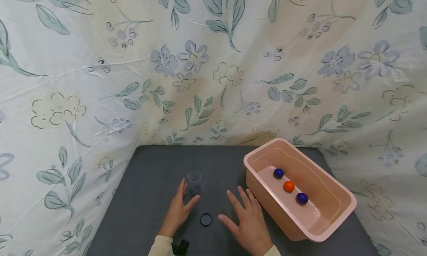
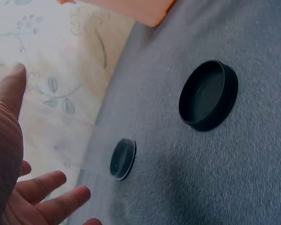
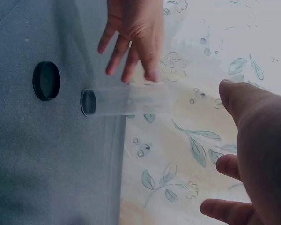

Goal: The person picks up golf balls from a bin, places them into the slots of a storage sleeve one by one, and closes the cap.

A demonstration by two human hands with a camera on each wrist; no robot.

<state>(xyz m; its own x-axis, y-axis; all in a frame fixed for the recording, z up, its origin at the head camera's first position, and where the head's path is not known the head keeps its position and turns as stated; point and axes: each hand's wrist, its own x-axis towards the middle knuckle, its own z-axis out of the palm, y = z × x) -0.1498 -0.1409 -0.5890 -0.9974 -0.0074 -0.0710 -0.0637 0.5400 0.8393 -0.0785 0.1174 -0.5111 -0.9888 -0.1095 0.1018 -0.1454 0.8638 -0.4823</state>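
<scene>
A clear plastic tube (image 1: 194, 180) with a dark base stands upright on the dark table. Beside it is my left hand (image 1: 177, 210), thumb and fingers spread apart around its near side; whether skin touches the plastic I cannot tell. Nearer to me a round black cap (image 1: 205, 219) lies flat, its hollow side up, as the left wrist view shows. My right hand (image 1: 248, 224) hovers to the right of the cap with fingers spread and holds nothing. Its fingertips are close to the left wall of a pink bin (image 1: 271, 200).
Inside the bin lie a blue ball (image 1: 278, 173), an orange ball (image 1: 288, 186) and another blue ball (image 1: 302, 198). A floral cloth (image 1: 213, 100) hangs behind the table and along its sides. Something black (image 1: 181, 247) shows by my left sleeve.
</scene>
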